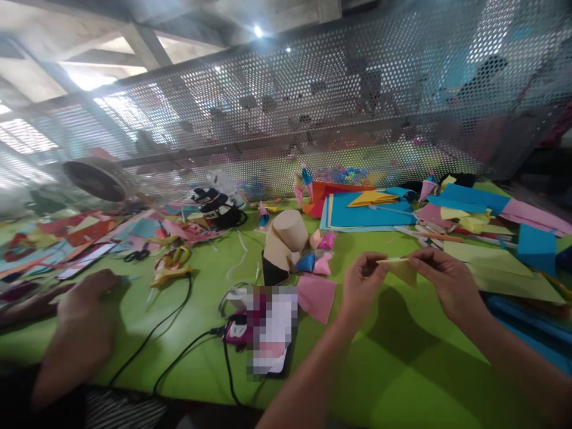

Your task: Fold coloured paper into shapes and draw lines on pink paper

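Note:
Between my two hands, just above the green table [339, 369], is a small folded piece of yellow paper [404, 273]. My left hand [364, 283] pinches its left end between thumb and fingers. At its right end, my right hand [440, 277] grips the edge the same way. The paper's lower part hangs down in a point. Left of my left hand lie a pink paper square [316, 296] and small blue [306, 263] and pink [322, 264] folded pieces.
A phone [277, 333], cables and a yellow glue gun [172, 268] lie to the left, near another person's hand [89, 304]. A beige roll [288, 238] stands mid-table. Blue sheets [370, 213] are behind; yellow-green paper [500, 268] lies right. Perforated metal [313, 119] rises behind.

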Motion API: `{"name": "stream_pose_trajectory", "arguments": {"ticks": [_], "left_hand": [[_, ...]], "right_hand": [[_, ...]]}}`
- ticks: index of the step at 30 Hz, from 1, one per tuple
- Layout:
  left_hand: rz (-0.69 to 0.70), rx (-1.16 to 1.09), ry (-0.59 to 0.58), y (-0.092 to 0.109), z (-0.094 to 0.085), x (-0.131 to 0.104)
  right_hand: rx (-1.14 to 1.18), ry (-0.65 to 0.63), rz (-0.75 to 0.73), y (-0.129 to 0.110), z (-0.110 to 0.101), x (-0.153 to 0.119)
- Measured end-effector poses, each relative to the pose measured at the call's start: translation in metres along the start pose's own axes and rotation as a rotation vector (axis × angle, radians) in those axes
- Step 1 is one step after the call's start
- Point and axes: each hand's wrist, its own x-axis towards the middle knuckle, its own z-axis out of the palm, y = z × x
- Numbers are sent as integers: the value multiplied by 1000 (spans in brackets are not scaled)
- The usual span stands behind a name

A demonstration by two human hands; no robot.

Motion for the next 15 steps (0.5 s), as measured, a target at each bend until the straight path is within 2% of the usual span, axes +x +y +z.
{"name": "stream_pose_trajectory", "arguments": {"ticks": [4,9,15], "left_hand": [[15,29,3,-1,-1,0],[32,59,11,-1,1,0],[49,125,-31,4,3,-4]], "right_hand": [[-36,-24,-5,3,-2,-3],[-1,-113,30,9,-4,-3],[-133,-91,-46,10,-7,-2]]}}
